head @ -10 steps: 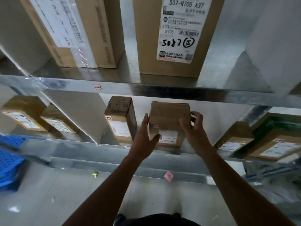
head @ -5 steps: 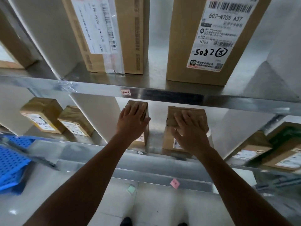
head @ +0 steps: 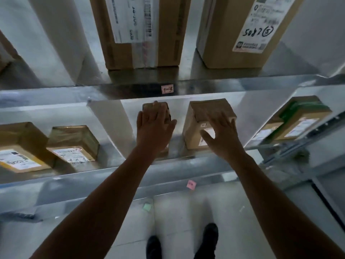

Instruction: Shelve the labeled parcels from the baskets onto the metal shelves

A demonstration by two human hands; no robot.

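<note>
A brown labeled parcel point(head: 211, 111) stands on the middle metal shelf point(head: 112, 172). My right hand point(head: 222, 135) lies flat against its front top edge, fingers spread, not gripping. To its left stands a narrower brown parcel point(head: 165, 106), mostly hidden under my left hand point(head: 153, 126), which rests palm-down on its top with the thumb out to the right. A gap of bare shelf separates the two parcels.
Two taped parcels point(head: 72, 141) point(head: 20, 146) lie at the left behind a white divider point(head: 110, 124). More parcels point(head: 298, 120) sit at the right. Large cartons point(head: 143, 30) point(head: 242, 30) fill the upper shelf, tagged 1-3 point(head: 167, 89). A pink note point(head: 191, 184) marks a lower rail.
A second ago both hands held the right parcel by its sides. They let go; the left hand moved onto the narrow parcel and the right hand slid down the front edge.
</note>
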